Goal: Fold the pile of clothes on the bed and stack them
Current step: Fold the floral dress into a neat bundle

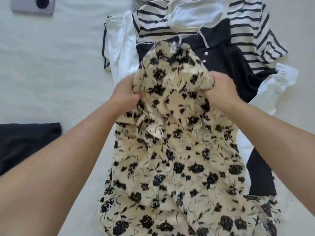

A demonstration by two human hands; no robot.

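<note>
While both hands bunch its upper part, the cream dress with black floral print (pixel 179 159) lies lengthwise down the middle of the bed (pixel 51 74), hem end toward the camera, top end lifted and folded over toward the pile. Left hand (pixel 127 92) grips the left edge of the bunched fabric, fingers curled into the cloth and mostly hidden under it. Right hand (pixel 219 89) grips the right edge the same way, fingers tucked in the fabric. A small label shows at the dress's far end, too blurred to read.

Just beyond the dress, partly under it: black garment with pearl-like buttons and trim (pixel 221 62). Behind that, a cream and dark striped knit top (pixel 247 31), with a white piece (pixel 194 16) lying across its neckline. White garment with dark edging (pixel 117 45) sits left of the pile, touching it. More white fabric (pixel 279 80) sticks out at the pile's right side. A black strip of cloth (pixel 260 176) shows beside the dress's right edge.

Well apart at the left edge of view: a folded black garment (pixel 25 140) flat on the bed. Top left: a grey phone (pixel 33 5), camera side up, on the sheet.
</note>
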